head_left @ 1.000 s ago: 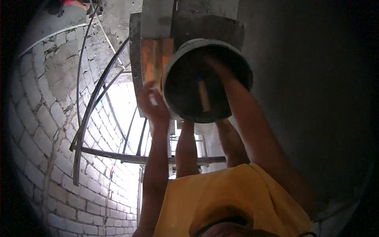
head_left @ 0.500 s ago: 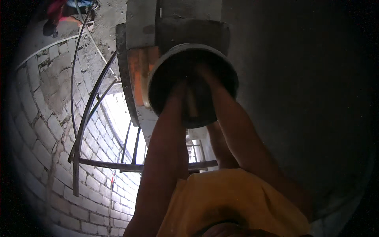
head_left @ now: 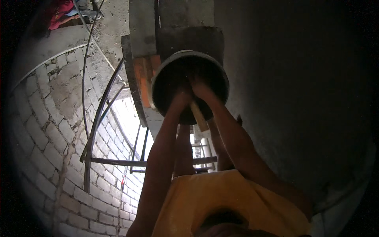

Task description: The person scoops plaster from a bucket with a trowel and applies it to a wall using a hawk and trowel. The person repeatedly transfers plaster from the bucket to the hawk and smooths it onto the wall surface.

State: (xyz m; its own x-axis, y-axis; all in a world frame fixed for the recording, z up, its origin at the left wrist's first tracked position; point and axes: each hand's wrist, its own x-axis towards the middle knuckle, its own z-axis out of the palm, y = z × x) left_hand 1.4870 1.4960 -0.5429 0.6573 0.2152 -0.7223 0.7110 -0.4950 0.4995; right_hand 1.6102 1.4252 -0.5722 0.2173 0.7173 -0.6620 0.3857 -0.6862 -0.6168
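A round dark bucket (head_left: 225, 81) with a pale rim stands before me on a narrow ledge. Both my hands reach down inside it. My left hand (head_left: 181, 98) is in the left half, close to a wooden handle (head_left: 199, 116) that slants out over the near rim. Just right of the handle, my right hand (head_left: 201, 90) points toward the bucket's middle. Deep shadow hides the fingers of both hands, and I cannot tell what lies at the bottom.
Orange bricks (head_left: 143, 81) sit left of the bucket on planks (head_left: 143, 29). Metal bars (head_left: 114, 161) frame a drop on the left, beside a block wall (head_left: 43, 130). A dark plain wall (head_left: 292, 87) rises at right. Another person (head_left: 63, 14) is far below, upper left.
Both hands have drawn a little nearer to me within the bucket. The wooden handle has shifted and now sticks out past the near rim. My view has tilted slightly.
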